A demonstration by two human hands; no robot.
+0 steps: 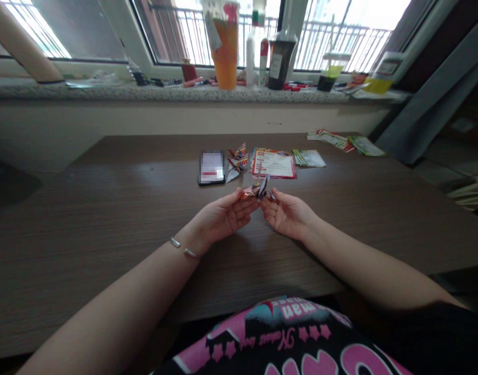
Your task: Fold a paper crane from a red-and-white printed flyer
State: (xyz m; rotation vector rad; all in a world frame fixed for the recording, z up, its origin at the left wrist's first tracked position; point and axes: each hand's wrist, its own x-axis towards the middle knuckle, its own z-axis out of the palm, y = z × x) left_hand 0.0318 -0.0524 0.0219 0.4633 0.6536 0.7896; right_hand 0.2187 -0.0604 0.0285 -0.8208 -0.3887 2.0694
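Paper piece [258, 191], folded and patterned, gripped at both ends: pinched under the thumb of the left hand [230, 214] at the orange-red side, and between thumb and fingers of the right hand [288, 211] at the opposite side. Held over the table [125, 219], with pointed folds standing up in the middle; impossible to tell how firmly pressed. Best to pinch only near the edges, keep both thumbs level, and ease the layers gently rather than tug, so as not to tear at a crease. Wise, too, to leave the upright points free of the fingertips and to steady one side while shaping the other. On the left wrist, open metal bangle [190, 253]. Just beyond the hands, second folded piece [239, 158], between a phone [211, 169] and printed cards [278, 164]. Farther right, small printed papers [311, 158]. Past the table, on the stone windowsill [168, 94], orange drink cup [228, 62] and dark cup [280, 60].
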